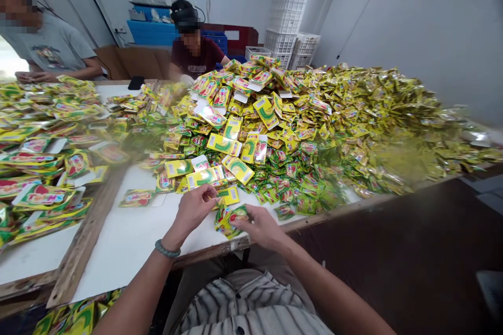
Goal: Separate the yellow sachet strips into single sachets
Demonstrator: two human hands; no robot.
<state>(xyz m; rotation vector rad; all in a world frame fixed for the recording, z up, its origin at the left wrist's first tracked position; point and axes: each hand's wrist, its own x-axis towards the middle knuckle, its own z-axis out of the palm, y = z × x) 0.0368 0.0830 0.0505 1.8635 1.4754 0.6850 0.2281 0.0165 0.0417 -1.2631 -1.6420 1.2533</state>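
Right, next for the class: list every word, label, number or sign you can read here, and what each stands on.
"T…NS", middle letters unclear: the large-lettered carton on the left.
Too blurred to read: lettering on the dark red shirt.
Too small to read: figures on the barcoded carton, and print on the packet in the right hand.

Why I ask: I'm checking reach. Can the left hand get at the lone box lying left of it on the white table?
Probably yes: between the left hand and the box, only bare table shows.

the left edge cuts off a co-worker [58, 52]; packets [401, 162] toward the right blur.
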